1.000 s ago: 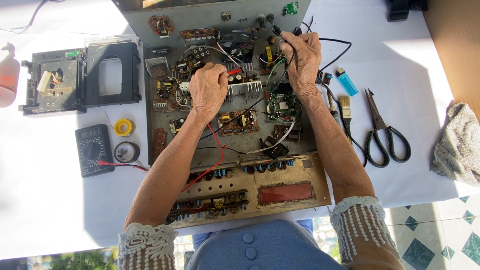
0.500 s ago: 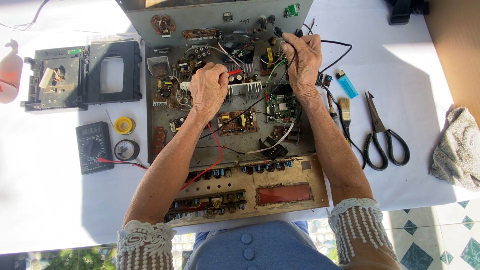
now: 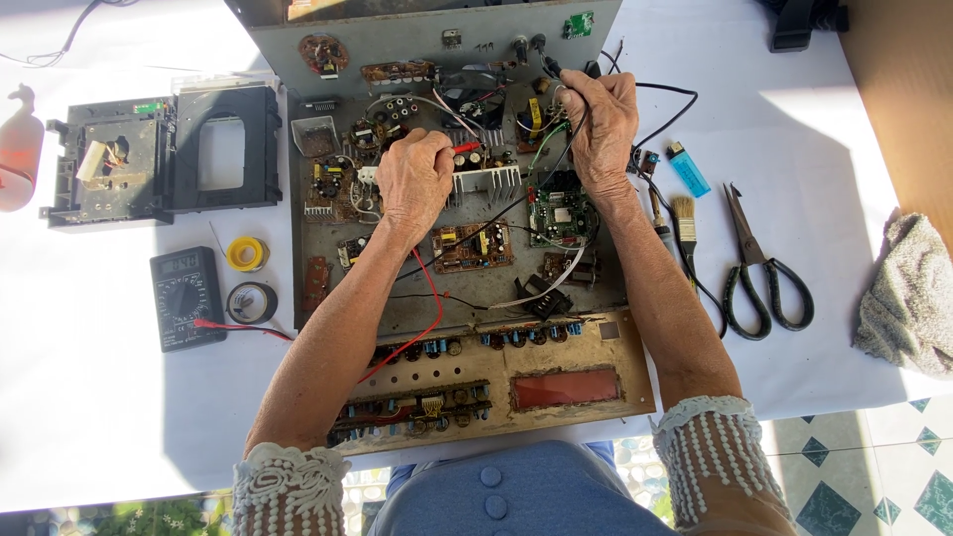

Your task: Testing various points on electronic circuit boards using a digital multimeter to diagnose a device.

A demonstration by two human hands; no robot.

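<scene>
The fingers of the left hand (image 3: 415, 184) are curled shut around a red test probe (image 3: 467, 148), its tip pressed down beside the finned heat sink (image 3: 484, 183) in the middle of the opened amplifier chassis (image 3: 328, 298). The right hand (image 3: 599, 124) pinches the black test probe (image 3: 549, 67) between closed fingers, tip set near the rear panel. The red lead (image 3: 422, 318) runs back under the left forearm toward the black multimeter (image 3: 185, 298) on the white counter (image 3: 89, 417). This looks like a measurement step between two points on the circuit boards; the next move seems to call for steady probe tips and a glance at the meter. Scissors (image 3: 759, 278), a small brush (image 3: 685, 220) and a blue lighter (image 3: 687, 169) lie to the right.
</scene>
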